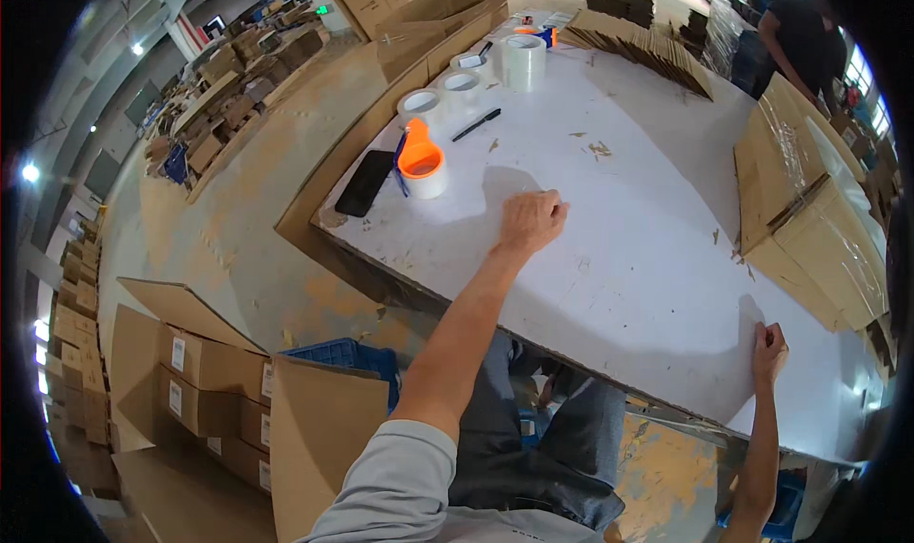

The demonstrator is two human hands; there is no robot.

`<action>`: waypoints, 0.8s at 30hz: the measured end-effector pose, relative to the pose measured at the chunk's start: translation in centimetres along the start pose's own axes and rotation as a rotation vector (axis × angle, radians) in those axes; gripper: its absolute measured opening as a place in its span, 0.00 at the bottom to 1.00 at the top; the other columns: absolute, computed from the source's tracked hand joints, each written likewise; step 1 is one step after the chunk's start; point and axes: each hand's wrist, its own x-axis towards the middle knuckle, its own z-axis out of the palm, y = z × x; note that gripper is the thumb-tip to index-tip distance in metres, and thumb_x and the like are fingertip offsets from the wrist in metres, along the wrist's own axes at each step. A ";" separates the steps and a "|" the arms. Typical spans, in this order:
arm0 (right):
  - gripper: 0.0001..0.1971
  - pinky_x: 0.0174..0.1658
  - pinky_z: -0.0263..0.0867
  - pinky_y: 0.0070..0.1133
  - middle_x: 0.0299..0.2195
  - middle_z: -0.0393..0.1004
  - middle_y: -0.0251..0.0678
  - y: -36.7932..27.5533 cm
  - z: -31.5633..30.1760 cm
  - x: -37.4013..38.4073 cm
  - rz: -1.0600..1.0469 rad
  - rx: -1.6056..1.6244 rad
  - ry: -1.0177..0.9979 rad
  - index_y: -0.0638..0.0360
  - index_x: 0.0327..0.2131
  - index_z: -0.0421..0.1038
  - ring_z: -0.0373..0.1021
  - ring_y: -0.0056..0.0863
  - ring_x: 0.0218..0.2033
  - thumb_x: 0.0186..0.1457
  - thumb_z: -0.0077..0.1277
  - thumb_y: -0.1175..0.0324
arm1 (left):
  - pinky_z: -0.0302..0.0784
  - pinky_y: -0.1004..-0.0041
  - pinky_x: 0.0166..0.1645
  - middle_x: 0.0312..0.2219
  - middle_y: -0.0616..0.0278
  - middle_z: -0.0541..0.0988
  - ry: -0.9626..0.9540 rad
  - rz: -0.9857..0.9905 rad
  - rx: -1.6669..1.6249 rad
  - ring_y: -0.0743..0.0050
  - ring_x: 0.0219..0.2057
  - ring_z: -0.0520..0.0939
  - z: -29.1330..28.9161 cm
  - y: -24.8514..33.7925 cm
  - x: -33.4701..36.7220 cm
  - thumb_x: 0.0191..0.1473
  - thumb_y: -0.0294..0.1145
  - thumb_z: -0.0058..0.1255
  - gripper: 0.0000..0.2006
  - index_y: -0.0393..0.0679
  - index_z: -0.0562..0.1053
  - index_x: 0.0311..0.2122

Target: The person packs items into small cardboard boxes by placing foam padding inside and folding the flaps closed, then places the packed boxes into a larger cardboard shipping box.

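Tape dispenser (421, 162) stands on the white surface (628, 248), left of and slightly beyond the nearer left hand (535, 221), loosely fisted; right hand (770, 353) sits curled farther off, both apparently empty.

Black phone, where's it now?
In the head view, the black phone lies near the left edge of the white tabletop, just left of the nearer orange tape dispenser.
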 end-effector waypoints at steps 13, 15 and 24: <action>0.17 0.26 0.59 0.26 0.17 0.63 0.34 1.0 0.7 0.2 -0.068 0.004 0.020 0.62 0.24 0.64 0.55 0.24 0.20 0.60 0.55 0.61 | 0.71 0.55 0.28 0.18 0.55 0.78 0.036 0.022 0.002 0.49 0.22 0.79 0.0 -0.3 0.0 0.53 0.38 0.56 0.14 0.41 0.73 0.20; 0.17 0.27 0.60 0.26 0.17 0.65 0.35 -0.1 0.3 0.0 -0.031 0.002 -0.017 0.62 0.24 0.65 0.57 0.25 0.20 0.60 0.55 0.61 | 0.71 0.55 0.28 0.18 0.55 0.78 0.056 0.031 0.009 0.49 0.22 0.79 -0.2 -0.6 -0.2 0.53 0.37 0.56 0.14 0.41 0.73 0.20; 0.18 0.28 0.61 0.26 0.17 0.66 0.37 -0.4 0.1 0.0 -0.015 0.012 -0.019 0.63 0.24 0.64 0.59 0.28 0.20 0.59 0.56 0.61 | 0.71 0.56 0.29 0.19 0.55 0.78 -0.004 0.002 0.049 0.49 0.22 0.78 -0.1 -0.4 -0.1 0.53 0.37 0.55 0.14 0.42 0.72 0.20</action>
